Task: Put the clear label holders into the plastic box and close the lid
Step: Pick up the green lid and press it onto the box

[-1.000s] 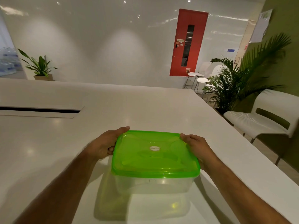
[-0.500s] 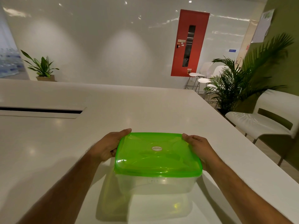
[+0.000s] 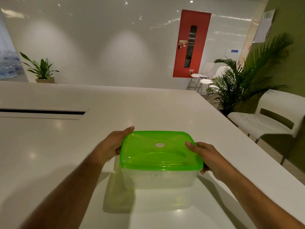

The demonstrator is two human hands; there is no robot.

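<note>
Your plastic box (image 3: 158,179) sits on the white desk (image 3: 148,109), right in front of you. The green lid (image 3: 159,150) is on top of it and looks flat all the way round.

Your left hand (image 3: 113,144) is at the left side of the box. Its fingers are curled around the lid's edge, and one finger lies along the far left corner. Your right hand (image 3: 209,157) is at the right side of the box. Its thumb rests on top of the lid and the other fingers wrap under the rim. Both hands are touching the lid and holding the box between them.

A moment ago your right hand was up by the far right corner of the lid. Now it is lower down the right side, nearer to you. Your left hand has stayed where it was, by the far left corner. So it looks like you are going round the edge and pressing each part down.

I cannot see the clear label holders through the box wall. It is too cloudy to tell, so I cannot say if they are inside.

If they are in there, the job is nearly done. Press the near corners too, so the lid shuts tight all round.
</note>
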